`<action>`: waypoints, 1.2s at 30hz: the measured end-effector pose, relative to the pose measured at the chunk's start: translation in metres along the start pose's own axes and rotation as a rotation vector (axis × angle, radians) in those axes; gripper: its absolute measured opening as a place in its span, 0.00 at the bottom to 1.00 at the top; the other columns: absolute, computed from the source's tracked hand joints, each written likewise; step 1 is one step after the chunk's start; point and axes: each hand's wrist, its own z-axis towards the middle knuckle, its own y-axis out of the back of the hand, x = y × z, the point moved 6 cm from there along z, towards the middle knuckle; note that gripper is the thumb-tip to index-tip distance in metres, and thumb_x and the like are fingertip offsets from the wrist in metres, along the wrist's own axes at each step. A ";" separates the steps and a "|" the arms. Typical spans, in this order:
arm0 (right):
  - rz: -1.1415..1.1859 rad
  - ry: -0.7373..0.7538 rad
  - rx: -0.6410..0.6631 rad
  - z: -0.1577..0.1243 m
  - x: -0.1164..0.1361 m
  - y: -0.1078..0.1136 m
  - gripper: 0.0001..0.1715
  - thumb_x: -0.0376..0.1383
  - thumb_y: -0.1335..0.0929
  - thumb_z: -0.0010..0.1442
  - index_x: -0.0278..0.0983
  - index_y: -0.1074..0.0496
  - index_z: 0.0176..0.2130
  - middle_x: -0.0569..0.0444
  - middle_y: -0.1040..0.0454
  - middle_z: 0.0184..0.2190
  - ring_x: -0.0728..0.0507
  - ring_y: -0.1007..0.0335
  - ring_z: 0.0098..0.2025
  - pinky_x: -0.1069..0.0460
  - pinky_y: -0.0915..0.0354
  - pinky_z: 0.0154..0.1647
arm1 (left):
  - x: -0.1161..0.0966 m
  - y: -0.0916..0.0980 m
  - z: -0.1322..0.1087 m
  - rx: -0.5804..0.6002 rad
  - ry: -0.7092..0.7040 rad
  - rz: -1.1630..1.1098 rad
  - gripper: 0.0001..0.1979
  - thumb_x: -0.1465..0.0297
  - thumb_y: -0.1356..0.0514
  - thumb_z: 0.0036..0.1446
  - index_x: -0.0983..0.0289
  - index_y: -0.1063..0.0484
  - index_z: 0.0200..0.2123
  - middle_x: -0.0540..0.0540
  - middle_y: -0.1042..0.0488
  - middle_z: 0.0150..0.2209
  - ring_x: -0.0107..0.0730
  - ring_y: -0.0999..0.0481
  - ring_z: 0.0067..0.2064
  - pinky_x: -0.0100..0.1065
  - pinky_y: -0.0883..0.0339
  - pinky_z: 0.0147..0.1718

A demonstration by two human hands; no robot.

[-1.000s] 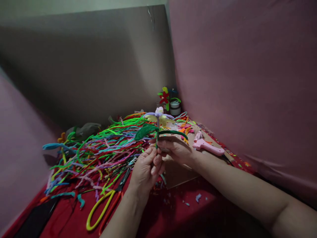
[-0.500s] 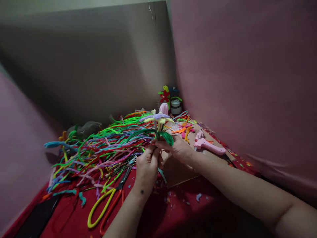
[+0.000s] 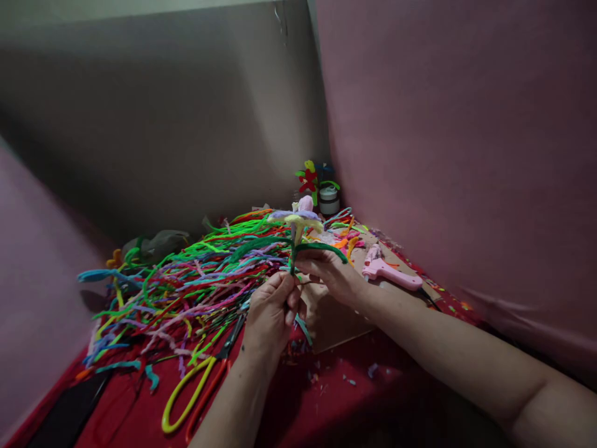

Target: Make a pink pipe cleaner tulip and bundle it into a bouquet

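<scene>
Both my hands hold a pipe-cleaner flower (image 3: 298,219) upright over the table. It has a lilac and yellow bloom, a pink bud behind and a dark green stem with two green leaves. My left hand (image 3: 269,314) pinches the lower stem between thumb and fingers. My right hand (image 3: 332,274) is closed on the stem just under the right leaf (image 3: 321,249). The stem's bottom end is hidden between my fingers.
A big heap of coloured pipe cleaners (image 3: 186,274) covers the red tablecloth (image 3: 336,404) to the left. Yellow-handled scissors (image 3: 200,386) lie in front of it. A pink glue gun (image 3: 389,274) rests on cardboard (image 3: 340,320) at right. A small jar with a finished flower (image 3: 321,190) stands in the corner.
The flower has been turned in my fingers: its leaves swung round and now spread left and right again. Both hands stayed in place on the stem.
</scene>
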 end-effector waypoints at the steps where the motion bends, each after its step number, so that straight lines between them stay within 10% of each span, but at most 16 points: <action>1: 0.029 -0.007 -0.012 0.000 -0.001 0.000 0.14 0.42 0.28 0.46 0.34 0.31 0.23 0.58 0.36 0.22 0.52 0.46 0.24 0.55 0.47 0.25 | 0.001 -0.002 0.000 0.041 0.034 -0.066 0.10 0.67 0.39 0.52 0.67 0.34 0.24 0.41 0.42 0.14 0.13 0.50 0.11 0.24 0.41 0.14; 6: 0.133 -0.081 0.064 0.000 -0.012 -0.003 0.13 0.42 0.28 0.47 0.34 0.28 0.26 0.58 0.33 0.21 0.53 0.45 0.23 0.56 0.50 0.23 | 0.003 -0.009 -0.004 0.261 0.180 -0.272 0.07 0.69 0.41 0.54 0.68 0.31 0.27 0.39 0.49 0.13 0.12 0.57 0.10 0.22 0.45 0.11; 17: 0.279 -0.190 0.084 -0.004 -0.016 -0.006 0.11 0.40 0.27 0.45 0.34 0.27 0.26 0.59 0.33 0.19 0.53 0.42 0.22 0.55 0.49 0.23 | -0.004 -0.006 -0.004 0.252 0.099 0.043 0.11 0.63 0.41 0.53 0.67 0.30 0.28 0.41 0.44 0.14 0.16 0.47 0.11 0.28 0.39 0.17; 26: 0.078 -0.105 0.006 -0.004 -0.008 -0.007 0.13 0.42 0.27 0.43 0.34 0.27 0.24 0.57 0.30 0.21 0.49 0.37 0.27 0.53 0.40 0.29 | -0.016 0.004 -0.005 -0.139 -0.350 0.838 0.09 0.66 0.43 0.54 0.62 0.33 0.24 0.45 0.33 0.17 0.24 0.35 0.20 0.26 0.43 0.24; 36: 0.065 -0.108 0.286 -0.008 -0.005 -0.017 0.14 0.44 0.32 0.52 0.36 0.31 0.24 0.57 0.32 0.20 0.49 0.37 0.24 0.53 0.40 0.27 | -0.007 0.004 0.000 -0.044 -0.095 0.354 0.16 0.61 0.40 0.52 0.65 0.35 0.19 0.46 0.36 0.13 0.20 0.39 0.14 0.24 0.46 0.15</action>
